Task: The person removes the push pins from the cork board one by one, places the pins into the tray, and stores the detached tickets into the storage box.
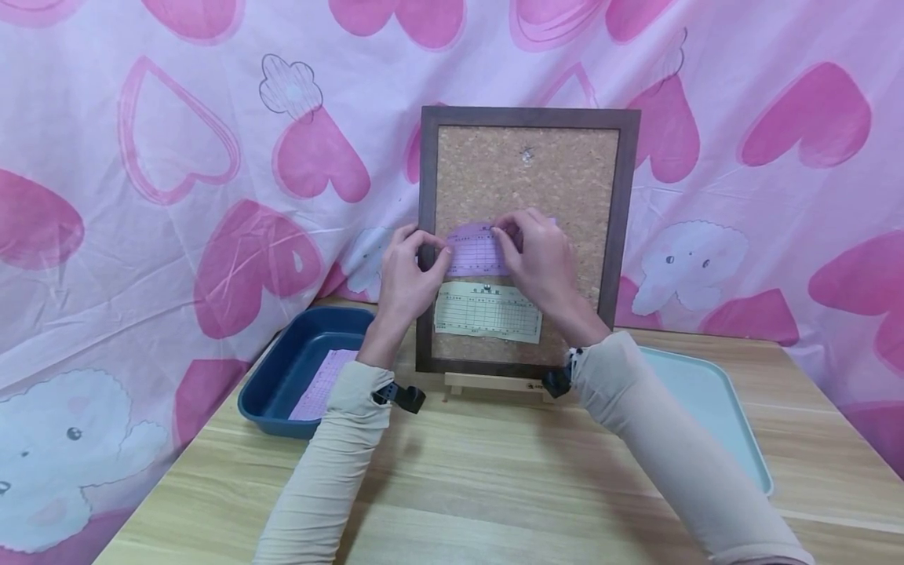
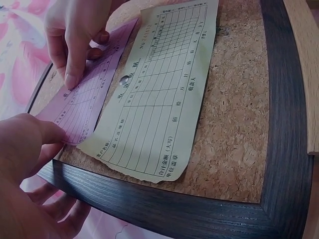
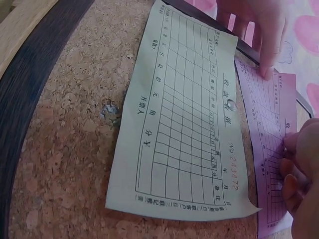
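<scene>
A pink receipt slip (image 1: 472, 256) lies against the upright corkboard (image 1: 565, 184), just above a pale green receipt slip (image 1: 487, 315). My left hand (image 1: 411, 271) pinches the pink slip's left edge between thumb and forefinger, beside the dark frame. With curled fingers, my right hand (image 1: 542, 255) grips at the slip's top edge near the middle; whether a pin is between those fingertips I cannot tell. A silver thumbtack (image 2: 124, 79) fixes the green slip at its heading. In the right wrist view, the pink slip (image 3: 269, 139) runs alongside the green one.
Several metal pins (image 1: 526, 155) are clustered high on the corkboard. A small wooden easel (image 1: 487, 382) supports it on the table (image 1: 452, 486). To the left stands a dark blue bin (image 1: 256, 404) with more pink slips (image 1: 323, 386); a pale blue tray (image 1: 713, 408) lies right.
</scene>
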Demonstrator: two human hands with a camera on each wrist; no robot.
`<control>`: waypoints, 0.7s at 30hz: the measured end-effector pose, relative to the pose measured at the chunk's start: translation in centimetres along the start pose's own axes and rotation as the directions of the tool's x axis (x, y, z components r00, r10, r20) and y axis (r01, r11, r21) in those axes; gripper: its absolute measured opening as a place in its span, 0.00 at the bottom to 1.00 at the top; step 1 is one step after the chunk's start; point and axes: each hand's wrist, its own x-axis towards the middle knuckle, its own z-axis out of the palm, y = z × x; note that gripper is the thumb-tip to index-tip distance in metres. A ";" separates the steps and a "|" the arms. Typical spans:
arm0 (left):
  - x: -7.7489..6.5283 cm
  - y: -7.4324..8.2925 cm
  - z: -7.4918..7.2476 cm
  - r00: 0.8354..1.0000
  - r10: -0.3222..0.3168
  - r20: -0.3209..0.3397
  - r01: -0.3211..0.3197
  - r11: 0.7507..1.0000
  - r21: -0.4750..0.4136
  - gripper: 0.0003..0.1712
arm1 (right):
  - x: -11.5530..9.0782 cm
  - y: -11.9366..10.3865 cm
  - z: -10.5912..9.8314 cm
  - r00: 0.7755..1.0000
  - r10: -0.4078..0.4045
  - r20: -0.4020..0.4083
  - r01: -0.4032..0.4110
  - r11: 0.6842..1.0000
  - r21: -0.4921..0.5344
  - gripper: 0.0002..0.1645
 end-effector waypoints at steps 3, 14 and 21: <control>-0.1 0.0 0.1 1.000 -0.002 -0.002 0.002 1.000 0.006 0.10 | -0.1 0.0 -0.2 1.000 -0.003 0.024 0.003 1.000 0.009 0.09; -0.3 0.1 0.1 1.000 -0.015 -0.004 0.015 1.000 -0.003 0.11 | -0.6 0.3 -1.6 0.999 -0.001 0.054 -0.002 0.998 0.062 0.09; -0.5 0.1 -0.1 1.000 -0.017 -0.007 0.017 1.000 -0.017 0.10 | -1.4 1.3 -2.6 1.000 0.003 0.029 -0.005 0.997 0.075 0.08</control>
